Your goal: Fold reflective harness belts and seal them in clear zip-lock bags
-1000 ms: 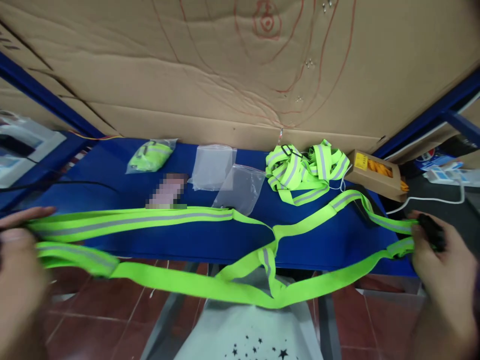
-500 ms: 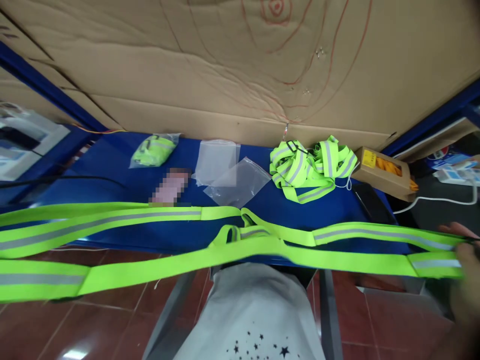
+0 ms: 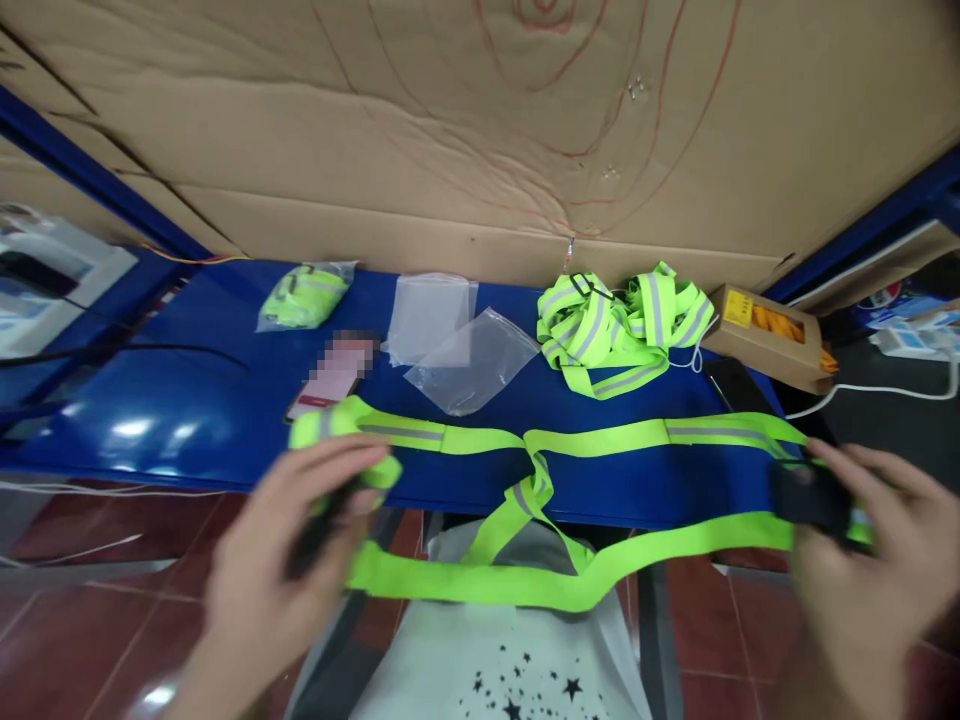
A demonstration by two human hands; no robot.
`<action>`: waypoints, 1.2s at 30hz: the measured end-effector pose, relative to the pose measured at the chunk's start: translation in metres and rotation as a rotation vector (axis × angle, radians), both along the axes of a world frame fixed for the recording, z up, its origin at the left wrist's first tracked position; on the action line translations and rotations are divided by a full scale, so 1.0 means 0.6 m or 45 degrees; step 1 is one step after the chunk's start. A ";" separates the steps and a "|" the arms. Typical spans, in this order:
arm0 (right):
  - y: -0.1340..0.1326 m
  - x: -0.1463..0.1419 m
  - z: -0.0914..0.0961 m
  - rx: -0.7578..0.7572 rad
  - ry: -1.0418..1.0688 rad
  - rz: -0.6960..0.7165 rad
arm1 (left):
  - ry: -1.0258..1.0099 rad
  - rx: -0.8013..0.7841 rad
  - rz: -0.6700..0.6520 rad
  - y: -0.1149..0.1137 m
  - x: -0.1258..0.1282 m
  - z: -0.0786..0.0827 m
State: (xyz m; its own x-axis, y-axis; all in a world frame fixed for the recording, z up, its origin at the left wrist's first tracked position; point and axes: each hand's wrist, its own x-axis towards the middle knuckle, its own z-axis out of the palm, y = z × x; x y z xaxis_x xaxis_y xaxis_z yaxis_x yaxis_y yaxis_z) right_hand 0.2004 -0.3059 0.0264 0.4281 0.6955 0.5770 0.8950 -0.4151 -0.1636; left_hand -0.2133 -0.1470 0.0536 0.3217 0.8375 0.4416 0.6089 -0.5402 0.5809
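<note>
A neon-yellow reflective harness with grey stripes stretches between my two hands, over the table's front edge and my lap. My left hand is closed around its folded left end, where a black part shows between the fingers. At the other end my right hand grips the straps beside a black buckle-like piece. Midway, the straps cross in a loose loop. Both hands are somewhat blurred.
On the blue table lie a bagged harness, clear plastic bags, a pink-screened phone and a heap of more harnesses. A dark phone and a cardboard box sit at right. Cardboard walls the back.
My left hand has come into view from the left, and my right hand has moved inward. The harness, stretched wide before, now hangs slacker, with its ends gathered in my hands.
</note>
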 end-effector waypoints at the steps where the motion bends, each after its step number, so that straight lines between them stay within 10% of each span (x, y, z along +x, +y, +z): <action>1: 0.018 -0.024 -0.010 0.088 0.019 0.127 | 0.084 0.002 -0.164 -0.001 0.027 -0.016; 4: 0.050 -0.095 -0.028 -0.054 0.081 0.550 | 0.234 0.046 -0.438 -0.010 0.104 -0.053; 10: 0.083 -0.171 -0.040 -0.187 0.179 0.823 | 0.372 0.194 -0.573 -0.018 0.188 -0.068; 36: 0.113 -0.167 -0.020 -0.178 0.249 0.777 | 0.466 0.272 -0.476 -0.001 0.196 -0.058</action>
State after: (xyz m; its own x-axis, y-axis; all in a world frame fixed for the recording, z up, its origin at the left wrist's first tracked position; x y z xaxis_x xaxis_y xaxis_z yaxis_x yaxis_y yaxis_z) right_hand 0.1001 -0.2381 0.0146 0.0205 0.9096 0.4150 0.9356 0.1288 -0.3287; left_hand -0.0955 -0.1477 0.0186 0.7436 0.5414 0.3924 0.4948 -0.8402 0.2217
